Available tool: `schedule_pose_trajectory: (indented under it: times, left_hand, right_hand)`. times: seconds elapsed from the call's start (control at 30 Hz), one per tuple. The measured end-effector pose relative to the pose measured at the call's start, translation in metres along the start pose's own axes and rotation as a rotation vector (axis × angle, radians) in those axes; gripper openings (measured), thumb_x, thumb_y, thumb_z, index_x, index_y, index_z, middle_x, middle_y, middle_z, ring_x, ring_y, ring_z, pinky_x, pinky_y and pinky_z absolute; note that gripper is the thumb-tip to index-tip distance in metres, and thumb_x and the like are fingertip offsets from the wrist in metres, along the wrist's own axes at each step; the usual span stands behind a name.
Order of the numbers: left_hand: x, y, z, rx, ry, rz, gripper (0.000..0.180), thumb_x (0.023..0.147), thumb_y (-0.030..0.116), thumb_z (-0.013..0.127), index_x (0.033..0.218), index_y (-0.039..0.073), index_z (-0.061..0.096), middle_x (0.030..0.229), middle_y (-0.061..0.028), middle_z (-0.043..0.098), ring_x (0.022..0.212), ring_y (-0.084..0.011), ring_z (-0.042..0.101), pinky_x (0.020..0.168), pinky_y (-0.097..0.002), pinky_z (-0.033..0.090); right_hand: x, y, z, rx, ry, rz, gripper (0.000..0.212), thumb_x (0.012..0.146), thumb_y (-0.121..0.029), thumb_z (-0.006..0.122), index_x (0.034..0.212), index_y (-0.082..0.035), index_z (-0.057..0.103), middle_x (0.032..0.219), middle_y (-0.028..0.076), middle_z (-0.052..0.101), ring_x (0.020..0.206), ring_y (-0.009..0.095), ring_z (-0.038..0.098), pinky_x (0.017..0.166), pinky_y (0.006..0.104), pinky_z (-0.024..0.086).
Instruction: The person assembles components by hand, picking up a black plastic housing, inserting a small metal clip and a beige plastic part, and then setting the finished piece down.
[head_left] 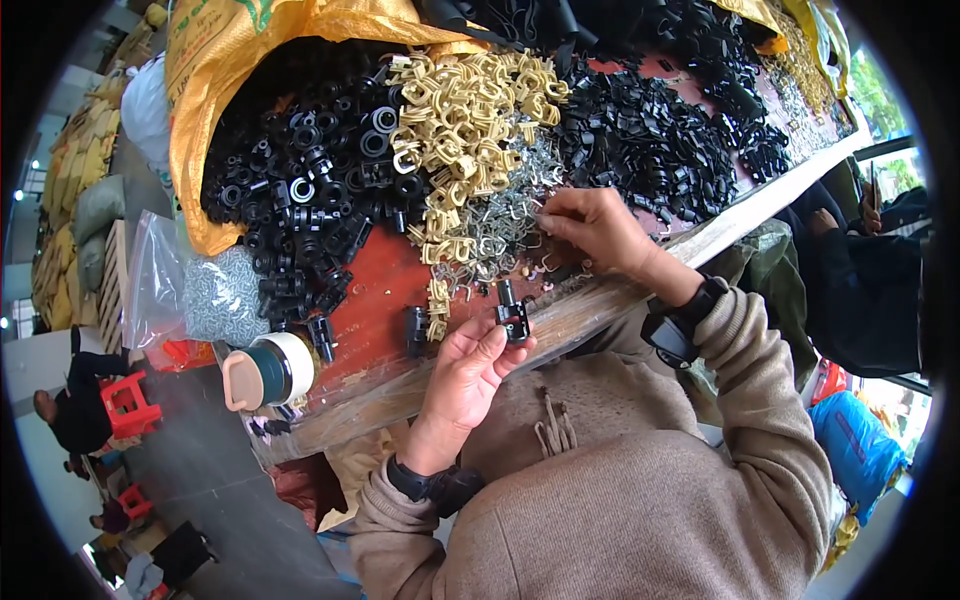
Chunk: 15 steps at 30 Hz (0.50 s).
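My left hand [470,368] holds a black plastic fitting [512,318] with a short round stem, upright near the table's front edge. Thumb and fingers grip its lower part. My right hand [604,232] is at the near right side of a heap of small bent silver metal pieces [510,225]. Its thumb and forefinger are pinched together; whatever lies between them is too small to make out. Beyond and left of that heap lie cream-coloured plastic clips [465,120]. A pile of black cylindrical fittings [310,190] spills from an orange woven sack [190,120].
Small flat black parts [640,140] cover the table's far right. A clear bag of screws [222,295] and a lidded cup [268,370] stand at the left edge. A pale wooden rail [400,402] borders the red table [385,285]. Another person [850,270] sits at right.
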<state>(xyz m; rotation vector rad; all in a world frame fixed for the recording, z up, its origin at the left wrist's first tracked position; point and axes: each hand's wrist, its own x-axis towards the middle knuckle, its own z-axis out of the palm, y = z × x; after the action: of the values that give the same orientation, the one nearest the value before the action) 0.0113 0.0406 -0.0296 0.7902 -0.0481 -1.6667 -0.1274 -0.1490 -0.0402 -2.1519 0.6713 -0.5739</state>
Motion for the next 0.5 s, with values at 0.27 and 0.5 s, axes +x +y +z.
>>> schedule_pose_trajectory:
  times: [0.27, 0.5]
  left_hand:
    - [0.005, 0.001, -0.003, 0.028, -0.036, 0.066, 0.021, 0.083, 0.013, 0.051, 0.102, 0.006, 0.05, 0.101, -0.0163, 0.055, 0.085, -0.0216, 0.057, 0.07, -0.0273, 0.049]
    - [0.008, 0.0, -0.005, 0.008, -0.014, 0.098, 0.022, 0.083, 0.013, 0.051, 0.103, 0.006, 0.05, 0.102, -0.0156, 0.055, 0.084, -0.0198, 0.057, 0.07, -0.0271, 0.048]
  right_hand:
    - [-0.005, -0.003, -0.008, 0.45, -0.181, 0.398, 0.019, 0.083, -0.018, 0.051, 0.079, 0.001, 0.053, 0.061, 0.002, 0.054, 0.053, 0.005, 0.05, 0.045, 0.0208, 0.039]
    - [-0.001, -0.011, 0.001, -0.348, 0.142, -0.207, 0.015, 0.076, -0.014, 0.057, 0.08, 0.0, 0.054, 0.063, 0.008, 0.056, 0.053, 0.019, 0.053, 0.048, 0.0253, 0.042]
